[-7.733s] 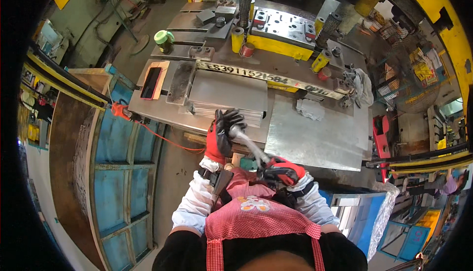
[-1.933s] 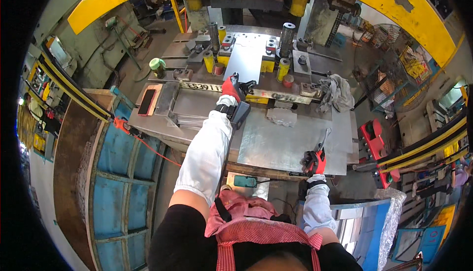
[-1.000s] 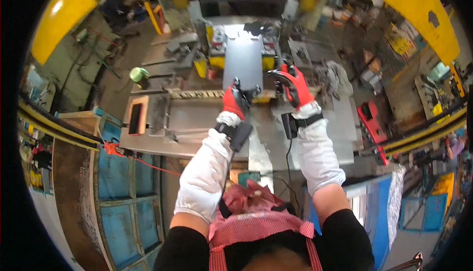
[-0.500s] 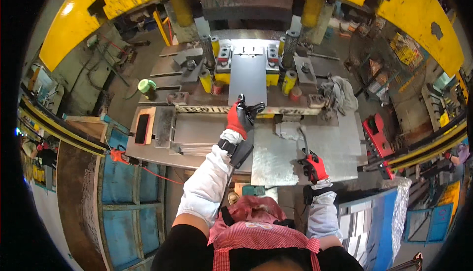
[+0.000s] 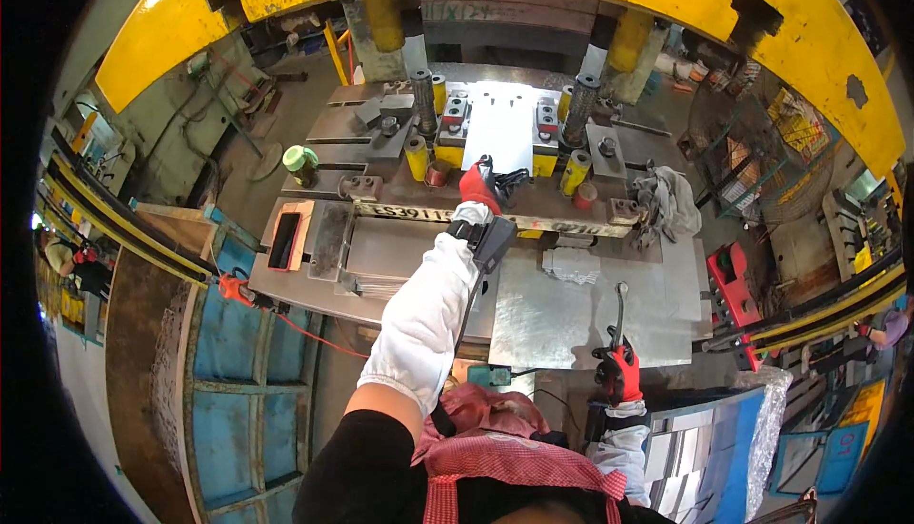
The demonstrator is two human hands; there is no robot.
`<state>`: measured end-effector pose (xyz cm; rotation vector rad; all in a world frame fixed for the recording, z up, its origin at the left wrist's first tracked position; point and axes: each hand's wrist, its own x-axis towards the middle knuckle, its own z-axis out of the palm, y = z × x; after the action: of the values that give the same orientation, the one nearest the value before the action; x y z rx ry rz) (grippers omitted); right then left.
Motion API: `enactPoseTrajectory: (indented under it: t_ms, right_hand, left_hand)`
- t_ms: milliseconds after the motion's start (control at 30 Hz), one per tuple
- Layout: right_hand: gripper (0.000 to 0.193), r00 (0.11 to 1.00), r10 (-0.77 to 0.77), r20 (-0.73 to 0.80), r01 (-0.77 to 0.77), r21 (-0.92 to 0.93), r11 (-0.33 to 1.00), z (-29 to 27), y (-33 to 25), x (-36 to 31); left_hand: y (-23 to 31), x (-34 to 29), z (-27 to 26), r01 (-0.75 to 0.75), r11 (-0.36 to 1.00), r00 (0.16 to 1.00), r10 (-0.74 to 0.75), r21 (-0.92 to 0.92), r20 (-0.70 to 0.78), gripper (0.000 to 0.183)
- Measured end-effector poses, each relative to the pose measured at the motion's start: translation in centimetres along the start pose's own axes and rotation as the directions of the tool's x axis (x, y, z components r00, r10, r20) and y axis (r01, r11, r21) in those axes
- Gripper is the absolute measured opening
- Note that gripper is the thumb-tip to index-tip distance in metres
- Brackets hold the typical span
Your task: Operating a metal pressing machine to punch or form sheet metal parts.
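The flat, rectangular silver-grey metal plate (image 5: 500, 134) lies on the steel-and-yellow die set (image 5: 545, 162), its near end reaching the die's front. The left hand (image 5: 491, 183), in a red and black glove, is at that end, thumb spread from the fingers; whether it pinches the plate I cannot tell. Compared with a second ago, the right hand (image 5: 621, 370) is no longer raised near the die: it is low, well in front and to the right, curled around a slim grey metal rod (image 5: 620, 313) with a rounded tip. That seems to leave the plate to the left hand alone. Left and in front of the die, stacked grey metal sheets (image 5: 400, 250) sit on the steel surface (image 5: 297, 283).
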<state>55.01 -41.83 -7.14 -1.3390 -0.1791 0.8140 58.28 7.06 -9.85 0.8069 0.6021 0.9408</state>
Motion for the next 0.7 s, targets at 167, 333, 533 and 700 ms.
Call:
enactPoseTrajectory:
  t_ms: [167,333,533,700]
  right_hand:
    - [0.041,0.995,-0.046,-0.093,0.054,0.087,0.995,-1.9,0.7,-0.9]
    - [0.018,0.972,-0.103,-0.210,0.109,0.020,0.994,-4.0,1.4,1.0]
    - [0.020,0.996,0.059,0.063,-0.076,0.325,0.943,-9.1,5.2,5.5]
    - [0.022,1.000,-0.001,0.014,-0.003,0.290,0.957,-6.2,2.0,3.7]
  left_hand:
    - [7.5,-8.0,3.7,0.426,0.792,0.893,-0.292,-0.437,0.343,0.043]
    - [10.9,-19.8,-1.9,0.070,0.990,0.978,-0.092,0.120,0.188,0.041]
    - [7.7,-32.7,-13.8,0.051,0.726,0.991,0.047,0.686,-0.124,0.039]
    - [7.0,-33.6,-19.2,-0.108,-0.431,0.975,0.128,0.896,0.179,0.061]
